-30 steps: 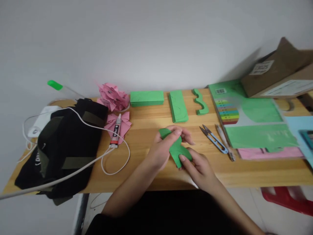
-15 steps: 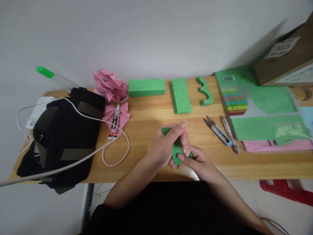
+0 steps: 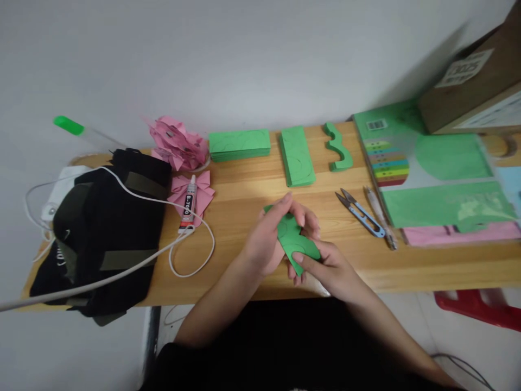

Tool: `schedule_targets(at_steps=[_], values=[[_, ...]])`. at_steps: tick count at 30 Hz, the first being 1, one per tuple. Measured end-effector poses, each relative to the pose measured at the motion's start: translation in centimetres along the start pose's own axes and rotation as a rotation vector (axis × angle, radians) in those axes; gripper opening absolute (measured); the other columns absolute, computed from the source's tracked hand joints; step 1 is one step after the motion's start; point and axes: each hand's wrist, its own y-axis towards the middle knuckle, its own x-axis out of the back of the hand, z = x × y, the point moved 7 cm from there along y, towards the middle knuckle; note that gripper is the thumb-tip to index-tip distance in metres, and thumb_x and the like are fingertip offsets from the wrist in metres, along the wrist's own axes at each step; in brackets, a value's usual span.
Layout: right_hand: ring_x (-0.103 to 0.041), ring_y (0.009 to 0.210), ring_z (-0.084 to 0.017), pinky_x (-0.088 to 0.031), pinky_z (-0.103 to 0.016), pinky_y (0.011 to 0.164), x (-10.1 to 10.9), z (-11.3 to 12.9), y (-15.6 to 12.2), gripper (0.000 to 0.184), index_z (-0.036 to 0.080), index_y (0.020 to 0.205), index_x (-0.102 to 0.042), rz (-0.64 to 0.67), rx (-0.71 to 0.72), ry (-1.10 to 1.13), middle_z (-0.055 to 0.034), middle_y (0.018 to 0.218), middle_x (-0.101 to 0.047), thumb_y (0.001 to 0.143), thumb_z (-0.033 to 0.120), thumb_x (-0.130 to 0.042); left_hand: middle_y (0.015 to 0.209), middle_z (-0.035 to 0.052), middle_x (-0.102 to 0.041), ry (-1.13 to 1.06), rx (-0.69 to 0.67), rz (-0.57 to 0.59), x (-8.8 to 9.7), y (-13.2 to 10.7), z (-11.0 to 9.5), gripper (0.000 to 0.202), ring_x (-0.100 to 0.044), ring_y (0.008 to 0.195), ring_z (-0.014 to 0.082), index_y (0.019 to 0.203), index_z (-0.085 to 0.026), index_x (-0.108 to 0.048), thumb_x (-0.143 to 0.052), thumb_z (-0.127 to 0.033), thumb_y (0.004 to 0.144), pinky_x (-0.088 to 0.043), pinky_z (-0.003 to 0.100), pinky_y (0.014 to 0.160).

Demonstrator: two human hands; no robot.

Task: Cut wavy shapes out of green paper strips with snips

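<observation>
Both hands work at the front middle of the wooden counter [image 3: 244, 203], holding one green paper piece [image 3: 296, 243] just above its surface.

- Left hand [image 3: 266, 241]: grip closed on the far end of the green paper piece, fingers curled over its top edge, thumb hidden behind it.
- Right hand [image 3: 330, 270]: grip closed on the near end of the same piece, thumb pressed on its upper face, fingers underneath.
- The piece tilts, its far end higher. Curved cut lines show on its face.

Around them:
- Thread snips [image 3: 360, 213] lie to the right of the hands, apart from them, with a pen [image 3: 381, 220] just beside.
- Two stacks of green card sit toward the wall: a wide stack [image 3: 239, 144] and a narrow stack [image 3: 296, 157]. A wavy green cutout [image 3: 337, 147] lies near the narrow one.
- Glue tube [image 3: 188, 203] rests on a pink paper bow [image 3: 202, 191]; a crumpled pink paper cluster [image 3: 178, 144] lies behind it.
- Black bag [image 3: 109, 222] covers the left end, with a white cable [image 3: 179, 255] draped over it and looping onto the wood.
- A pack of coloured paper [image 3: 431, 179] lies at the right end, with a cardboard box [image 3: 476, 89] behind it.
</observation>
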Motion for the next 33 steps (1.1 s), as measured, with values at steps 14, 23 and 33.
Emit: schedule_targets(at_steps=[14,23,33], values=[[-0.062,0.049,-0.012,-0.055,-0.026,0.05,-0.1,0.3,-0.3,0.036,0.018,0.07,-0.062,-0.073,-0.046,-0.04,-0.001,0.062,-0.068,0.089,0.048,-0.066,0.056,0.0015,-0.058,-0.053,0.021,-0.217,0.7,0.1,0.1,0.053,-0.061,0.053,0.0118,0.051,-0.016,-0.038,-0.036,-0.028,0.103,-0.048,0.024,0.056],[-0.062,0.053,-0.015,-0.052,-0.028,0.049,0.5,0.9,-0.3,0.016,0.021,0.089,-0.06,-0.25,-0.044,-0.222,-0.0006,0.068,-0.067,0.087,0.036,-0.067,0.046,-0.0023,-0.046,-0.121,0.042,-0.395,1.9,0.5,-0.1,0.058,-0.049,0.042,0.0087,0.049,-0.017,-0.031,-0.035,-0.031,0.105,-0.041,0.022,0.048],[-0.066,0.112,-0.036,-0.058,-0.051,0.086,-0.9,3.5,0.1,0.051,0.016,0.131,-0.043,-0.36,0.28,-1.014,-0.0203,0.123,-0.065,0.084,0.021,-0.064,0.047,-0.0028,-0.049,-0.103,-0.099,-0.529,3.3,0.7,-0.4,0.059,-0.049,0.046,0.0086,0.05,-0.018,-0.033,-0.046,-0.044,0.101,-0.042,0.023,0.055]])
